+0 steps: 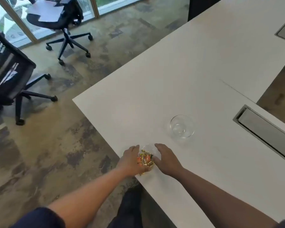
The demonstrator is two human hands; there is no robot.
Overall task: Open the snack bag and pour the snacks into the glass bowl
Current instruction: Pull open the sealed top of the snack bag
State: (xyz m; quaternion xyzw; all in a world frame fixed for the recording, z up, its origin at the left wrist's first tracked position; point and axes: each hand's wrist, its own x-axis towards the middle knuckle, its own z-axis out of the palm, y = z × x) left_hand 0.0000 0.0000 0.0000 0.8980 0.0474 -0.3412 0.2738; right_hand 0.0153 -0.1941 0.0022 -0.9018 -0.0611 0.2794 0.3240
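Clear plastic forms the snack bag, which is laid near the front edge of the white bench; gold and orange wrapped sweets are seen through it, but no brand or lettering can be read at this blur; the left hand is cupped against the bag's left side, fingers loosely curled, while the right hand is spread flat-fingered at its right side; whether either actually grips cannot be told; the glass bowl is set upright farther back to the right, apart from the bag.
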